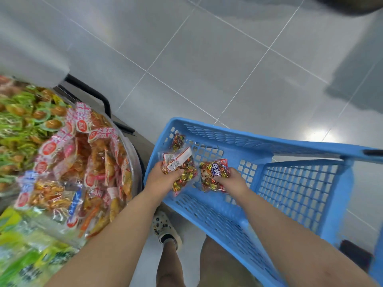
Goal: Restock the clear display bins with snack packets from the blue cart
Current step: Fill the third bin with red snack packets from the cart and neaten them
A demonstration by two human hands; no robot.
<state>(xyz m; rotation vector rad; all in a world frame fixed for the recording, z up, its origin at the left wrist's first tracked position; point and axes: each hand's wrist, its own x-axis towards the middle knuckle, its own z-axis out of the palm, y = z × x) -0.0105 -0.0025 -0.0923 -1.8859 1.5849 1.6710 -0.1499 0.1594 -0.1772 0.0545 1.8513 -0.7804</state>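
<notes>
The blue cart (259,141) is open from above, its lattice walls fencing all sides; heaped display bins (87,162) crowd its left; bare floor (207,59) lies beyond.

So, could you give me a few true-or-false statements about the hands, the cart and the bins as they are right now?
1. The left hand grips a snack bag inside the blue cart. True.
2. The right hand holds nothing. False: it grips a purple-labelled bag.
3. A small packet lies near the cart's far corner, with no hand on it. True.
4. The display bin beside the cart has nothing in it. False: it is heaped with red-and-orange packets.
5. The floor is wooden. False: it is laid with grey tiles.
</notes>
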